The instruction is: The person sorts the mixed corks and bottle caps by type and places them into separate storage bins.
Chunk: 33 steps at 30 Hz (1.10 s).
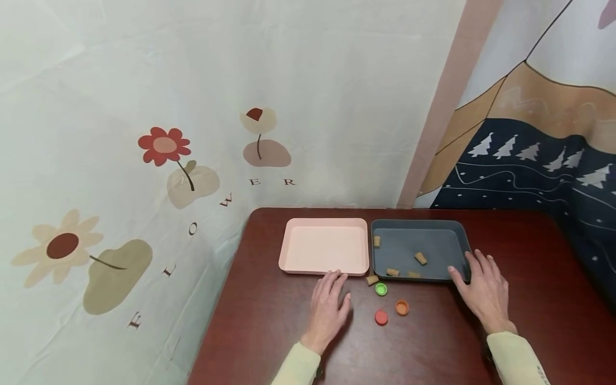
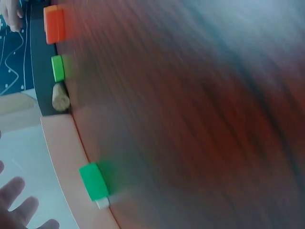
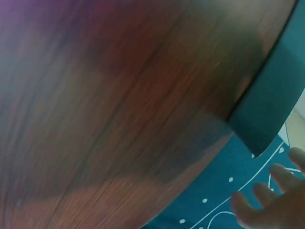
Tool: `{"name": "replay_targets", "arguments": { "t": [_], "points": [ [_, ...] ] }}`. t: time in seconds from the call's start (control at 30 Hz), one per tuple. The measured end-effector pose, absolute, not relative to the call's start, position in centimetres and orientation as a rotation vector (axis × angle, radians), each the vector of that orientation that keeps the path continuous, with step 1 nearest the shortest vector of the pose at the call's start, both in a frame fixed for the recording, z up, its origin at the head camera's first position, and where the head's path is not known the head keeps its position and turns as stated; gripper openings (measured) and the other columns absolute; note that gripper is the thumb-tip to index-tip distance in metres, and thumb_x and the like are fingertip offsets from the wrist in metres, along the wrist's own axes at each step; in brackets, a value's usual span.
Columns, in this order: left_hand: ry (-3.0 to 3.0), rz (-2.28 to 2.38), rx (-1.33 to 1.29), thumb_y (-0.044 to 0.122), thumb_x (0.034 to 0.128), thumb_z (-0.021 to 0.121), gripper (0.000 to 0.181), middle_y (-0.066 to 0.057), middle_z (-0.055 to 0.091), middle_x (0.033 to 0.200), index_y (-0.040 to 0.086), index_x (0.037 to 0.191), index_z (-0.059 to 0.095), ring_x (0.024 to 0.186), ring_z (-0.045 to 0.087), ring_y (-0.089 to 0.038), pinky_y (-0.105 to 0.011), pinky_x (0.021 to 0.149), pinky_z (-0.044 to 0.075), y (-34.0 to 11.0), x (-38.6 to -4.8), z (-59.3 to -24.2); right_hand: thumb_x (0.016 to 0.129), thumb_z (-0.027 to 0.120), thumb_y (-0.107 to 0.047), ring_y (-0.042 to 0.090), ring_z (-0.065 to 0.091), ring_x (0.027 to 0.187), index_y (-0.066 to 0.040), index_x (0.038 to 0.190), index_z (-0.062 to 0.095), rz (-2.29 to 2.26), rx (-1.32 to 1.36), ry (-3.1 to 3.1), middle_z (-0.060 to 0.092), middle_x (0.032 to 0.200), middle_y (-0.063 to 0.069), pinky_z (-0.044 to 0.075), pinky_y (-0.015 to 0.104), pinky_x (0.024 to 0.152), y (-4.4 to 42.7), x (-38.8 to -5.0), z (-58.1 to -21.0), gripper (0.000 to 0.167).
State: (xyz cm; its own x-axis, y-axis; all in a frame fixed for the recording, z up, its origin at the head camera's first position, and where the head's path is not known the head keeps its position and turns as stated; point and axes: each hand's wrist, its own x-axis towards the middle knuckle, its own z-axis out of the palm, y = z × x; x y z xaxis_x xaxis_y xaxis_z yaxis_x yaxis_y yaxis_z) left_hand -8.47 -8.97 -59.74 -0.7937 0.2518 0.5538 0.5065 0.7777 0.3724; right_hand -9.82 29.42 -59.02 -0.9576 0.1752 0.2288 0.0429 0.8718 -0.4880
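My left hand (image 1: 329,307) hovers by the front edge of the pink tray (image 1: 324,268), fingers loosely extended and holding nothing. My right hand (image 1: 483,286) is at the right front corner of the dark grey tray (image 1: 418,223), fingers spread; whether it touches the rim I cannot tell. Several corks, one of them a tilted cork (image 1: 421,259), lie in the grey tray. Another cork (image 1: 372,280) lies on the table before it, beside a green cap (image 1: 381,289). Nearer are an orange cap (image 1: 401,307) and a red cap (image 1: 381,317).
In the left wrist view, a second green piece (image 2: 94,182) with a small white bit (image 2: 102,202) stands against the pink tray; my hand hides it from the head view. The dark red table (image 1: 414,358) meets a printed curtain (image 1: 337,107) at its back edge.
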Motion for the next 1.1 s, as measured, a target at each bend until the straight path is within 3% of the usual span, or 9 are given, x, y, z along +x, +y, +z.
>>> {"name": "replay_targets", "arguments": {
  "t": [0.13,0.3,0.6,0.83,1.1],
  "points": [
    [-2.482,-0.685,-0.615,0.016,0.0887,0.078,0.044,-0.009,0.065,0.132,0.010,0.131,0.069,0.126,0.060,-0.031,-0.053,0.104,0.048,-7.8,-8.7,-59.6,0.098,0.058,-0.062,0.056,0.007,0.152,0.005,0.159,0.026,0.751,-0.174,-2.904,0.016,0.164,0.035,0.015,0.084,0.105,30.2,-9.7,-59.5,0.097],
    [-2.522,-0.595,-0.638,0.020,0.0909,0.078,0.041,-0.006,0.065,0.134,0.013,0.130,0.070,0.127,0.059,-0.030,-0.050,0.105,0.047,-6.4,-9.1,-59.4,0.097,0.055,-0.066,0.059,0.002,0.150,0.008,0.161,0.013,0.784,-0.180,-2.987,0.007,0.164,0.037,0.012,0.084,0.105,30.5,-9.5,-60.0,0.107],
    [-2.643,-0.406,-0.697,0.028,0.0928,0.077,0.034,-0.002,0.066,0.131,0.016,0.124,0.073,0.126,0.059,-0.025,-0.046,0.105,0.047,-4.6,-9.3,-59.3,0.095,0.056,-0.070,0.059,-0.001,0.150,0.012,0.159,0.006,0.819,-0.199,-3.043,0.002,0.164,0.038,0.011,0.084,0.105,30.7,-9.4,-60.2,0.116],
    [-2.656,-0.202,-0.732,0.032,0.0908,0.079,0.035,0.001,0.068,0.121,0.021,0.124,0.073,0.117,0.063,-0.022,-0.041,0.096,0.052,-3.5,-9.5,-59.5,0.092,0.060,-0.071,0.058,-0.002,0.150,0.013,0.159,0.003,0.865,-0.221,-3.049,0.000,0.164,0.038,0.009,0.083,0.107,30.7,-9.5,-60.3,0.121],
    [-2.641,-0.089,-0.730,0.036,0.0875,0.082,0.041,-0.003,0.069,0.126,0.021,0.125,0.073,0.111,0.066,-0.022,-0.039,0.085,0.055,-2.8,-10.0,-60.2,0.092,0.061,-0.070,0.059,0.002,0.150,0.014,0.159,0.003,0.873,-0.225,-3.048,0.001,0.164,0.039,0.011,0.083,0.106,30.5,-9.4,-60.0,0.121]
  ]
}}
